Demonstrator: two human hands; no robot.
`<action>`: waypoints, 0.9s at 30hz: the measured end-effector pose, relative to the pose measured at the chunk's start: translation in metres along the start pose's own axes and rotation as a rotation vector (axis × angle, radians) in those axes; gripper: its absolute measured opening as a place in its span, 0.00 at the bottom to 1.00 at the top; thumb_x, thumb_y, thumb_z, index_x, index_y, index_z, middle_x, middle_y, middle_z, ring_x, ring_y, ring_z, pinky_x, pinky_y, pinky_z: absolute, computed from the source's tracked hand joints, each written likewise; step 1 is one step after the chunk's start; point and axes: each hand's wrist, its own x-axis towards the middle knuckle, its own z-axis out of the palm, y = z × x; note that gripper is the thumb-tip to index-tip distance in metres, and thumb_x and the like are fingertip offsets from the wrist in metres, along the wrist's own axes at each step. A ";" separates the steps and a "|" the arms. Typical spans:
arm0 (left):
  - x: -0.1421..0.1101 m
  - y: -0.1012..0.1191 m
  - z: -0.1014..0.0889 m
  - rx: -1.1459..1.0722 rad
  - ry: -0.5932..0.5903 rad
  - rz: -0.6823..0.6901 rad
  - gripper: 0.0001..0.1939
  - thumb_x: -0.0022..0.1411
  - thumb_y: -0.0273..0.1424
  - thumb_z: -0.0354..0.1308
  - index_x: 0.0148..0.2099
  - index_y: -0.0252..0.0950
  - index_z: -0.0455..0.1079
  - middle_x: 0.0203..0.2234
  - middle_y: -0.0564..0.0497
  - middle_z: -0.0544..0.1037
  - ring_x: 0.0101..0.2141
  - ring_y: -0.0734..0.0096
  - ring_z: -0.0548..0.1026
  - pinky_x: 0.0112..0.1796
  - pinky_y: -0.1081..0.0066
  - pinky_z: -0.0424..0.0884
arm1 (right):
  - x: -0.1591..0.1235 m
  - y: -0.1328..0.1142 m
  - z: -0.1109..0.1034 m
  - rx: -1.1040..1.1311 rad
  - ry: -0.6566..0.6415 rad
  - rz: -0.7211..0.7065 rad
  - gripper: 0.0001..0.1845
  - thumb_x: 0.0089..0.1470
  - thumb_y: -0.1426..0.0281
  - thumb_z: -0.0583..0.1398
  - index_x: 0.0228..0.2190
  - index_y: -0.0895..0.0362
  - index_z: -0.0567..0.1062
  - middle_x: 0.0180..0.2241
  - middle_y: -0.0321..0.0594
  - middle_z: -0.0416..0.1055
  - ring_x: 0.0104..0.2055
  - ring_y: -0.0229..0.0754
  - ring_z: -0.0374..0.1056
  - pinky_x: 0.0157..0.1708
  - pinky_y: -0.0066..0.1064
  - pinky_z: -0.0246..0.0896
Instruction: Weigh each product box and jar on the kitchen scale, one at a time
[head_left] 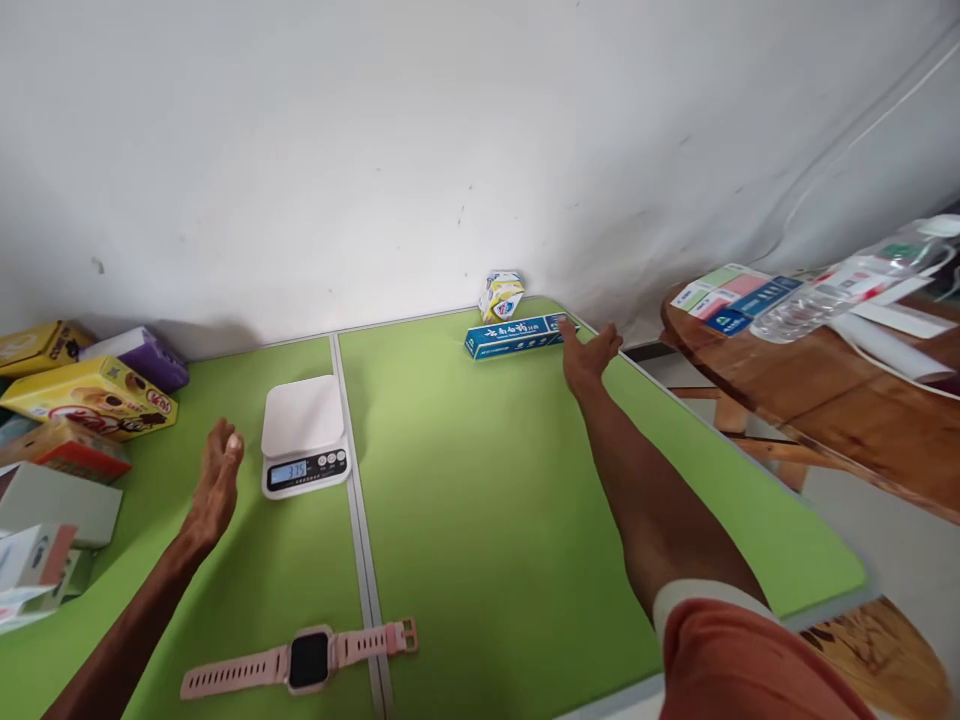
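My right hand (pixel 589 355) reaches to the far right part of the table, fingers spread and holding nothing. Its thumb side overlaps the end of a long blue toothpaste box (pixel 514 338); whether they touch, I cannot tell. Just behind that box, by the wall, sits a small white, yellow and blue carton (pixel 501 295). On the left, my left hand (pixel 215 485) hovers edge-on with fingers extended and nothing in it. Beside it stands a white digital kitchen scale (pixel 304 418), its pan bare and its lit display showing digits like 375.
A pink-strapped smartwatch (pixel 309 660) lies flat at the front of the green table (pixel 480 560). Several boxes, including a yellow one (pixel 97 398) and a purple one (pixel 139 358), crowd the left side. A wooden table (pixel 825 400) on the right bears a plastic bottle (pixel 825 305) and flat cartons.
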 end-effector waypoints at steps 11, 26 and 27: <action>0.055 0.117 0.037 0.195 0.003 0.383 0.52 0.67 0.70 0.50 0.80 0.43 0.54 0.73 0.33 0.65 0.67 0.32 0.72 0.63 0.28 0.72 | 0.064 -0.001 0.051 -0.019 -0.117 0.038 0.28 0.50 0.53 0.70 0.48 0.55 0.83 0.55 0.50 0.81 0.59 0.61 0.74 0.68 0.58 0.61; -0.021 0.194 0.278 0.216 -0.749 0.518 0.59 0.61 0.56 0.71 0.80 0.36 0.47 0.73 0.27 0.61 0.71 0.30 0.64 0.68 0.34 0.63 | 0.046 -0.025 0.025 0.068 -0.548 -0.277 0.39 0.44 0.43 0.74 0.48 0.59 0.83 0.48 0.50 0.81 0.49 0.54 0.76 0.53 0.47 0.73; -0.028 0.193 0.282 0.236 -0.718 0.522 0.57 0.62 0.52 0.71 0.80 0.36 0.47 0.73 0.27 0.62 0.71 0.31 0.64 0.68 0.34 0.64 | 0.054 -0.034 0.039 0.059 -0.474 -0.294 0.45 0.43 0.43 0.75 0.54 0.60 0.80 0.55 0.54 0.78 0.54 0.57 0.75 0.57 0.49 0.72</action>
